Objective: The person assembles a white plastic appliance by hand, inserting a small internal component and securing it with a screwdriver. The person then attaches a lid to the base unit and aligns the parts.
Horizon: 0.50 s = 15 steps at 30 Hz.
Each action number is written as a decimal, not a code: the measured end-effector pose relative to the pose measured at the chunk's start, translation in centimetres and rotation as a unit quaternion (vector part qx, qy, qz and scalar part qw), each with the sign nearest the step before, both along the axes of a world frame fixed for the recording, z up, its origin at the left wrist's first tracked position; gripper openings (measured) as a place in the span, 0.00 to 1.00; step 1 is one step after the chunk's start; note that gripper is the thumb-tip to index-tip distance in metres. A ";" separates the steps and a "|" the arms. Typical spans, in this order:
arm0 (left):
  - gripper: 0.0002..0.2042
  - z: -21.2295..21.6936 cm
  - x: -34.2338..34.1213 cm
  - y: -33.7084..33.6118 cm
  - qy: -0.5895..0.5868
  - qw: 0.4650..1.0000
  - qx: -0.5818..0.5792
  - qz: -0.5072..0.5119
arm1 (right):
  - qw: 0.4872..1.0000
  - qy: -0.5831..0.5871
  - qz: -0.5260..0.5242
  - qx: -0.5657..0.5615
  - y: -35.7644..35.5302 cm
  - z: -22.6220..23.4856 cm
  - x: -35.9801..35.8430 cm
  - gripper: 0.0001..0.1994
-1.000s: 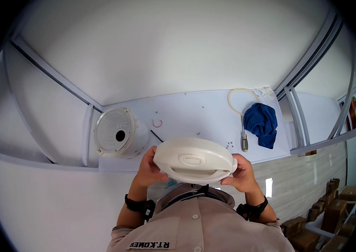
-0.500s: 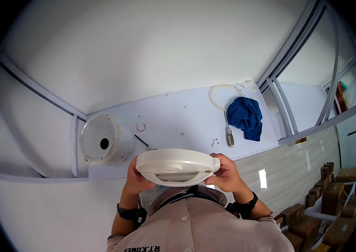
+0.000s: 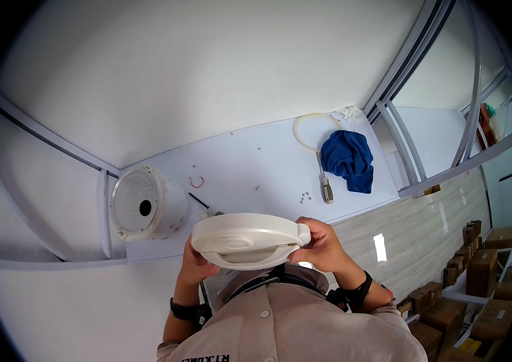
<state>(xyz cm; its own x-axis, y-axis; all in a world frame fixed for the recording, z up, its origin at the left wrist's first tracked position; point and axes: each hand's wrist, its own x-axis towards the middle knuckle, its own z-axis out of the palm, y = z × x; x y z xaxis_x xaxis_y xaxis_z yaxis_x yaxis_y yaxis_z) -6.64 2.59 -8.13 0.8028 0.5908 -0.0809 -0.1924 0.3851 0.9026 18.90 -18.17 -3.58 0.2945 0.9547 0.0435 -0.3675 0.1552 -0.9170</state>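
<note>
Between my two hands, close in front of my chest, a round cream-white plastic lid (image 3: 247, 232) is held tilted on edge. It has a raised oval on its face and a curved recess along the near side. My left hand (image 3: 198, 262) grips its left rim, thumb in front. Around a small tab at the right rim, my right hand (image 3: 322, 246) is closed with fingers behind and thumb below. The lid's far side is hidden. Just beyond it on the table lies a dark-shafted screwdriver (image 3: 198, 200), its handle partly covered by the lid.
A white cylindrical pot body (image 3: 174, 211) lies on the white table (image 3: 225, 163) at left. A red ring-shaped piece (image 3: 196, 182), several small screws (image 3: 305, 197), a cream ring (image 3: 298, 136), a grey-handled screwdriver (image 3: 327, 192) and a blue cloth (image 3: 349, 158) lie about. Cardboard boxes (image 3: 482, 271) stand lower right.
My view has shifted slightly, so the table and its things sit a little differently in the picture. Both hands keep the lid in nearly the same pose.
</note>
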 end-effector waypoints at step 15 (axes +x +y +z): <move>0.49 -0.5 0.3 -1.7 -0.021 0.999 -0.021 0.018 | 1.000 -0.007 -0.018 -0.018 -0.9 -0.4 -0.1 0.26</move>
